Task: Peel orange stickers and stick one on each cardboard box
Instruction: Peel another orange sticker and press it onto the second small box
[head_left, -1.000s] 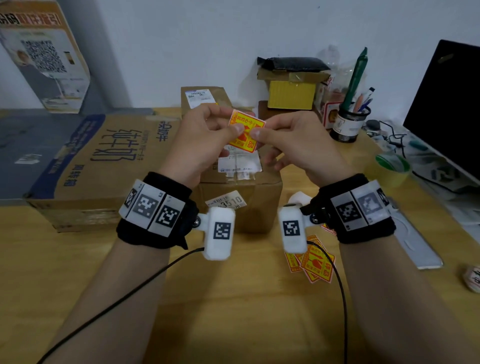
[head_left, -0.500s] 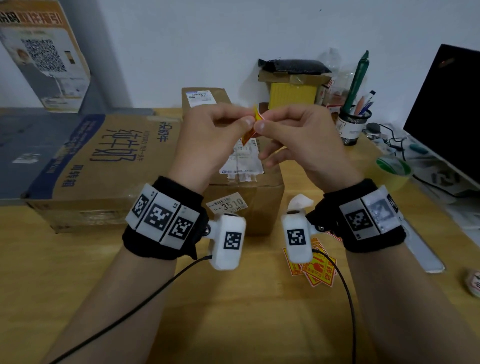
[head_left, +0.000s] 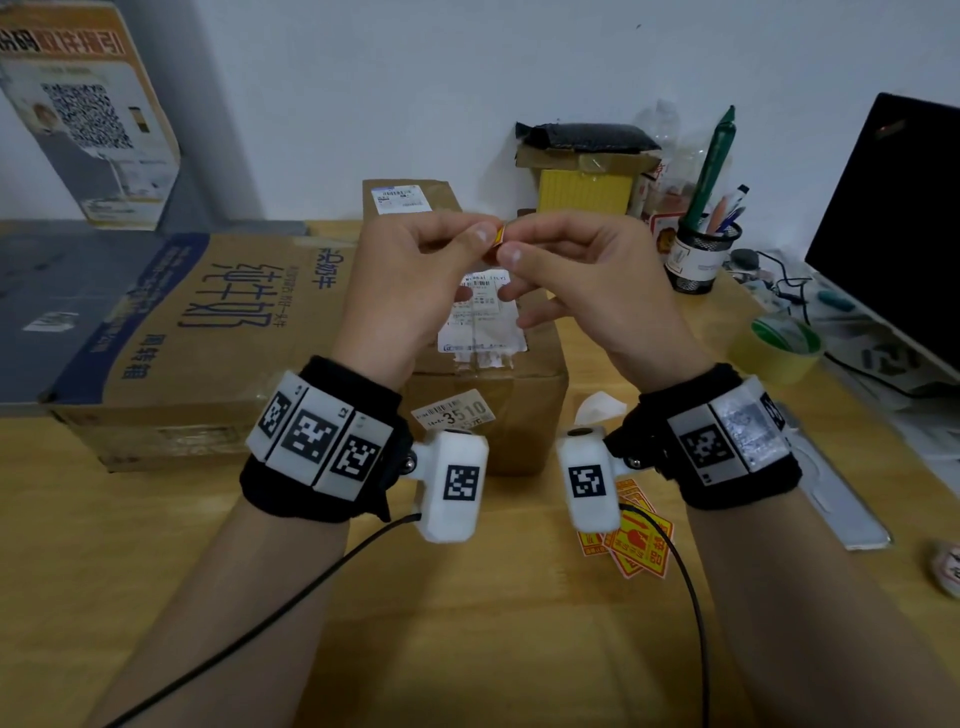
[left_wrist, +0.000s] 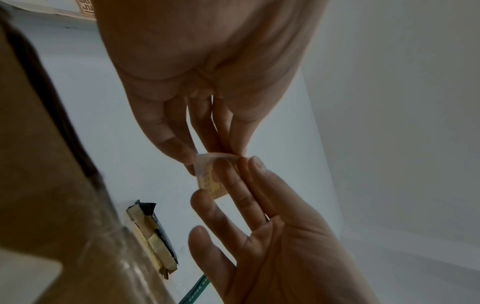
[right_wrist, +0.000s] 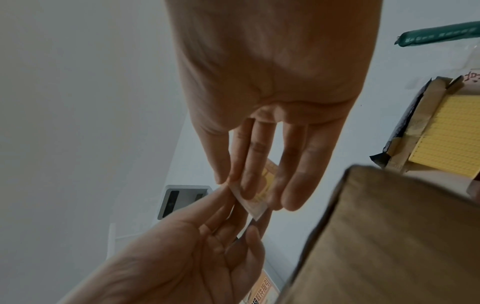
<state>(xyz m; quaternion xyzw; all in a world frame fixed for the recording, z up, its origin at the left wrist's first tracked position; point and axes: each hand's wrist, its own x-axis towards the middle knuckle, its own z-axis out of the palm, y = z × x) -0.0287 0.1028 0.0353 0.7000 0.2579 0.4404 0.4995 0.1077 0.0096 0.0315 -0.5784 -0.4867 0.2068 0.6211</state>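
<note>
Both hands hold one orange sticker up in the air above the small cardboard box. My left hand pinches its left edge and my right hand pinches its right edge; from the head view it shows edge-on. In the left wrist view the sticker has a pale backing corner curling away at my left fingertips. The right wrist view shows the sticker between my right fingers. A large flat box lies at the left, a third box behind.
A loose pile of orange stickers lies on the wooden table under my right wrist. A pen cup, a tape roll and a dark monitor stand at the right. A yellow box sits at the back.
The sticker has turned from face-on to edge-on between my fingers. Both hands have come closer together, and both thumbs now meet at its top edge.
</note>
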